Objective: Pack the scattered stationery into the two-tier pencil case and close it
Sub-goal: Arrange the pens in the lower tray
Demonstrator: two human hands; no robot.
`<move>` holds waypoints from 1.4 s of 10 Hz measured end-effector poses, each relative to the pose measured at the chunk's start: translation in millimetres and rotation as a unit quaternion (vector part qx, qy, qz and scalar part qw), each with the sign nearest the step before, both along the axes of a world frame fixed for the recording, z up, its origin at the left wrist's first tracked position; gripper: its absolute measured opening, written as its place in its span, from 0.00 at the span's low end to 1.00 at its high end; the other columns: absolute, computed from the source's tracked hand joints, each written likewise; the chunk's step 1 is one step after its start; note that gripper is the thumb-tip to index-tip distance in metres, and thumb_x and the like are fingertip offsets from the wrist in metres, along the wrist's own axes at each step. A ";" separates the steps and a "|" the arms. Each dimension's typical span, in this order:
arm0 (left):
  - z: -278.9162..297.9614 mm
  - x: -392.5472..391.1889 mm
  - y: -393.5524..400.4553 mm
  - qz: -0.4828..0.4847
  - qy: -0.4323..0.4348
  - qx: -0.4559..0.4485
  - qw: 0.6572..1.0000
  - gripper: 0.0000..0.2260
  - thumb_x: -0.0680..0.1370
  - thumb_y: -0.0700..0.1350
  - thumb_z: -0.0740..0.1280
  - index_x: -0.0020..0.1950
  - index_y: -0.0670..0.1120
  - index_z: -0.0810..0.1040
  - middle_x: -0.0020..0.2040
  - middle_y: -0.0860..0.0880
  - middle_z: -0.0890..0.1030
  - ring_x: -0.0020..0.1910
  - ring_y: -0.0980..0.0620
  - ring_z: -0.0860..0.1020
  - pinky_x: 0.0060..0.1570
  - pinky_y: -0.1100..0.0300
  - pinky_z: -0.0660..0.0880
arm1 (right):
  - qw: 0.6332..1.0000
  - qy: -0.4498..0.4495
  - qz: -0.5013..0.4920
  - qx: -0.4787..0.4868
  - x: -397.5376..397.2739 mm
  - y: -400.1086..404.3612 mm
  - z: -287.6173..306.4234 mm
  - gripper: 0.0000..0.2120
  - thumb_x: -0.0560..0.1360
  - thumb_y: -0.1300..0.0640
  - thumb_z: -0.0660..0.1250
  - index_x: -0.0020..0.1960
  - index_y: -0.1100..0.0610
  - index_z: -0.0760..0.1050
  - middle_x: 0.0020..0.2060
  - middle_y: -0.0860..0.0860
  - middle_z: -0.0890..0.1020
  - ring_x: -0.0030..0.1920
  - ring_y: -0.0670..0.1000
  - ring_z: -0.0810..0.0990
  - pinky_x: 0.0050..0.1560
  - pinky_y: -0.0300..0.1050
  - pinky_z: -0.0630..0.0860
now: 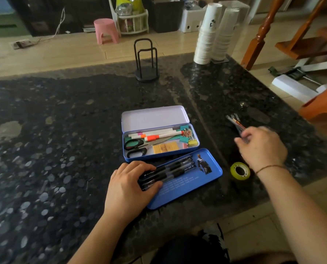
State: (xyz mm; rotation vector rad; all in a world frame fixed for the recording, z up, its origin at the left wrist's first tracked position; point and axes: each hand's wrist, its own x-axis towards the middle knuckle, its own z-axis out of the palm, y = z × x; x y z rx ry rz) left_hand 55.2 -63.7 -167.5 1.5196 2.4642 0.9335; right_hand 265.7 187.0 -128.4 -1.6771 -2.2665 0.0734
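The blue tin pencil case [159, 156] lies open on the dark stone counter, its pale lid [155, 117] tipped back. Inside are markers, black-handled scissors [135, 147], a yellow eraser, binder clips and paper clips. In front of it lies the separate blue tray [193, 183] with several black pens [170, 169] in it. My left hand [129, 189] rests over the pens' left ends, fingers curled on them. My right hand [261, 147], blurred, pinches a small bunch of thin pens [235, 121] above the counter to the right. A yellow tape roll [240, 170] lies near my right wrist.
A black wire holder [146, 61] stands at the counter's far edge. Two stacks of white paper cups [214, 33] stand at the back right. An orange object [324, 111] sits beyond the counter's right edge. The counter's near edge runs below the tray.
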 end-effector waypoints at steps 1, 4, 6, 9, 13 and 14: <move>-0.9 -0.3 -0.4 0.002 -0.003 0.001 1.000 0.16 0.68 0.59 0.74 0.54 0.59 0.79 0.50 0.63 0.78 0.48 0.60 0.74 0.49 0.60 0.70 | 0.995 -0.049 -0.070 -0.050 9.0 9.8 -5.6 0.12 0.72 0.44 0.69 0.50 0.51 0.79 0.45 0.54 0.80 0.47 0.58 0.78 0.37 0.47 0.73; -1.8 -0.9 -0.8 0.002 -0.008 -0.001 1.000 0.17 0.69 0.63 0.69 0.55 0.59 0.79 0.51 0.64 0.78 0.49 0.61 0.74 0.50 0.61 0.70 | 0.991 -0.126 0.032 0.019 -7.2 -12.1 10.9 0.08 0.76 0.48 0.64 0.45 0.48 0.81 0.34 0.48 0.77 0.43 0.53 0.74 0.32 0.42 0.65; -2.5 -0.9 -0.5 0.002 -0.008 -0.004 1.000 0.17 0.69 0.62 0.70 0.55 0.59 0.79 0.51 0.63 0.78 0.49 0.60 0.75 0.51 0.60 0.71 | 0.931 0.270 0.154 -0.191 -11.0 -33.7 24.5 0.04 0.71 0.56 0.73 0.45 0.50 0.80 0.40 0.47 0.82 0.41 0.45 0.79 0.39 0.39 0.74; -1.8 -1.2 0.5 -0.001 -0.006 -0.003 1.000 0.18 0.69 0.63 0.69 0.56 0.59 0.79 0.51 0.62 0.78 0.49 0.59 0.75 0.51 0.59 0.72 | 0.734 0.555 0.213 -0.329 -28.9 -56.5 53.4 0.11 0.78 0.47 0.57 0.52 0.45 0.78 0.32 0.49 0.75 0.28 0.50 0.72 0.29 0.47 0.73; -0.9 -1.6 0.3 -0.005 -0.010 -0.006 1.000 0.18 0.69 0.63 0.69 0.56 0.60 0.78 0.51 0.63 0.78 0.50 0.61 0.74 0.51 0.62 0.69 | 0.904 0.147 0.356 -0.184 -38.1 -81.9 39.9 0.21 0.81 0.58 0.56 0.67 0.36 0.65 0.50 0.40 0.74 0.41 0.40 0.75 0.36 0.35 0.74; 0.8 -0.8 -0.3 0.000 -0.018 0.002 1.000 0.17 0.70 0.62 0.67 0.57 0.59 0.78 0.51 0.64 0.78 0.50 0.61 0.74 0.51 0.61 0.70 | 0.868 0.331 0.260 -0.262 -39.6 -76.0 35.8 0.16 0.80 0.63 0.56 0.53 0.42 0.71 0.43 0.50 0.78 0.35 0.47 0.79 0.35 0.42 0.78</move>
